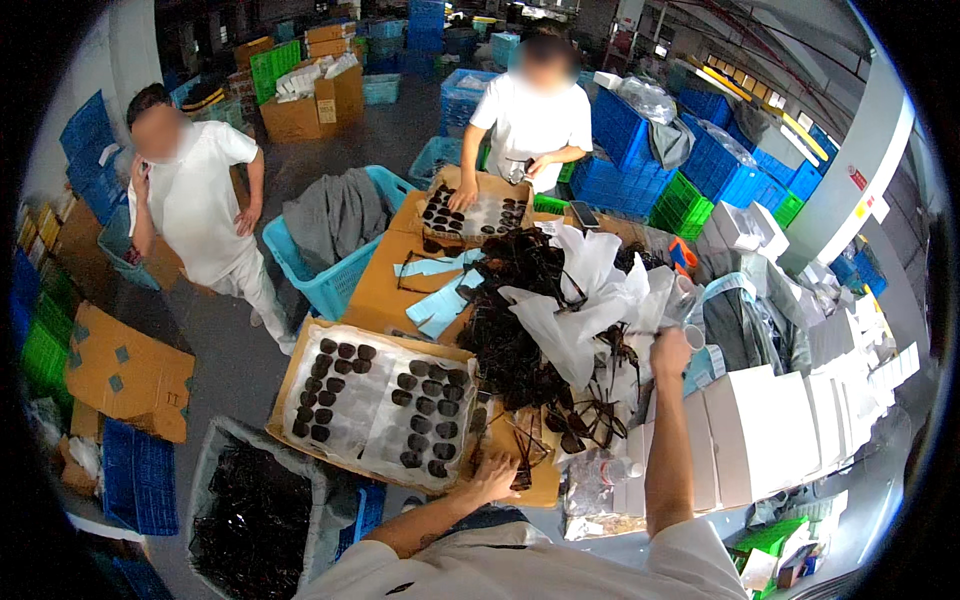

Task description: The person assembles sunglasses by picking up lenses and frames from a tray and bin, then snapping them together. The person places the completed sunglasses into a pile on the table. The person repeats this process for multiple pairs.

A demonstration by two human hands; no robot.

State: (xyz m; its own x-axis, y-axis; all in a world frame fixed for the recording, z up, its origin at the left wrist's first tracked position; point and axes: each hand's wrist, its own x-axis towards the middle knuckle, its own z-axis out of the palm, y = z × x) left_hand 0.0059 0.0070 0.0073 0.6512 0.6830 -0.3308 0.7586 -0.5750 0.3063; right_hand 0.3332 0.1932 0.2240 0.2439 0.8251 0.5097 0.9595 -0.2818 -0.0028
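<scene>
Stands at a cardboard-topped table [390, 283] with a tangled heap of dark glasses frames [505, 345] near the middle, partly under crumpled white wrapping sheets [590, 285]. Has the left hand [494, 478] low at the near edge, right beside a few brown-tinted frames [531, 445], with fingers bent and partly open; cannot tell of a firm hold on them. Reaches the right hand [669, 354] to the right side of the heap, with fingers curled inward, just beside a white roll [693, 338]; cannot make out anything inside the grasp. Has on the left a shallow paper-lined carton [345, 464] with rows of dark lenses [422, 408], and on the right a line of white boxes [735, 430]. Faces, across the table, a co-worker in white [540, 115] with one hand at a smaller tray [487, 213] of similar lenses.
</scene>
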